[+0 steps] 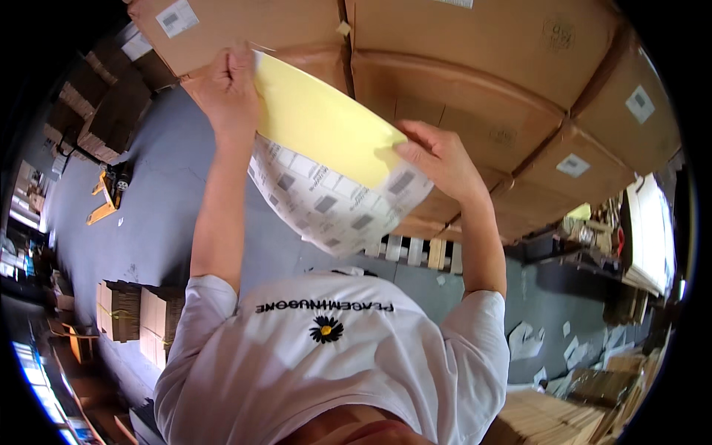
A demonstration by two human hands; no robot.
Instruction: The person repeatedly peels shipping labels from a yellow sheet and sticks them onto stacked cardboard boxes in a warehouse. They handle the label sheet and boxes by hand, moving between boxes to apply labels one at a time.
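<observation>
A sheet of printed white labels (pixel 311 185) with a bare yellow strip of backing (pixel 319 111) along its upper part is stretched between my hands, in front of stacked brown cartons (pixel 452 89). My left hand (pixel 236 89) grips its upper left corner, fingers closed. At the right end, my right hand (pixel 437 152) pinches the sheet between thumb and fingers. The lower, printed part sags and curves toward me.
White labels (pixel 178 18) are stuck on some cartons, which stand on a pallet (pixel 415 252). To the left are a yellow pallet jack (pixel 107 196) and bundles of flat cardboard (pixel 119 308). Paper scraps (pixel 525 341) litter the floor at right, near a loaded shelf (pixel 586 237).
</observation>
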